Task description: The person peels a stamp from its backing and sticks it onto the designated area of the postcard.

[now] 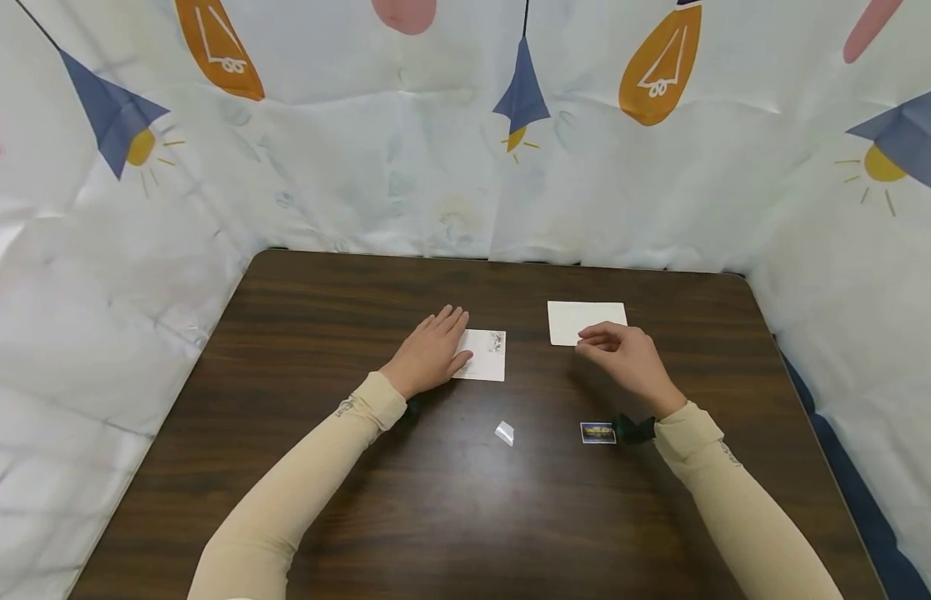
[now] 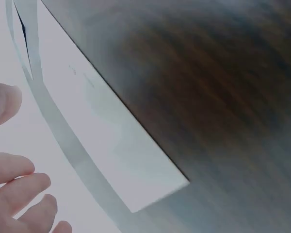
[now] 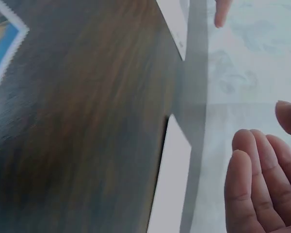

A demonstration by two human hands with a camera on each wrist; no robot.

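Note:
My left hand (image 1: 433, 352) lies over the left part of a white card (image 1: 489, 358), its fingers extended. A small printed design shows in the card's upper right corner. Farther right, my right hand (image 1: 623, 360) hovers at the lower edge of a blank white sheet (image 1: 566, 321), which may be an envelope. In the right wrist view, the thumb stands apart from gently bent fingers (image 3: 259, 184), with nothing visible between them. Nearer to me lies a postage stamp (image 1: 598, 432) with a blue and yellow picture, next to the dark band on my right wrist.
A small shiny whitish scrap (image 1: 505, 432) lies on the dark wooden table (image 1: 435, 517) between my forearms. Printed white fabric (image 1: 435, 167) hangs behind the table and along both sides. Both wrists carry dark bands below cream sleeves.

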